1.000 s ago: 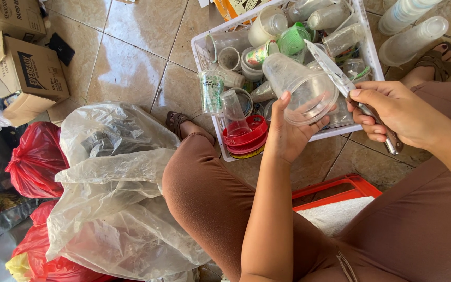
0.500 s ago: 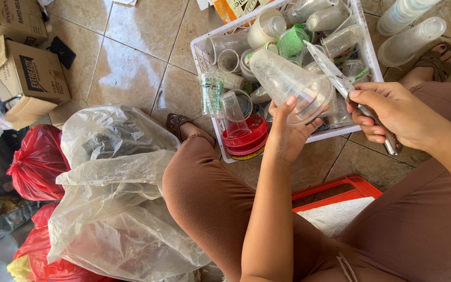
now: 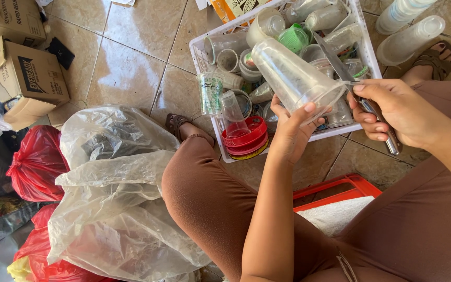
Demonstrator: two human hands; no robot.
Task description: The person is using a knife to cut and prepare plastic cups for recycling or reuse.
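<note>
clear plastic cup (image 3: 293, 78) tilts in left hand (image 3: 291, 133), knife (image 3: 358, 89) at its rim.

Bright, soft daylight fills the scene. The shiny beige floor tiles (image 3: 131, 47) show pale glare. Shadows are faint. Everything looks sharp, with slight bending near the edges.

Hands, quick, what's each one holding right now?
Left hand: closed on a clear plastic cup.
Right hand: closed on a knife, blade at the cup's rim.
</note>
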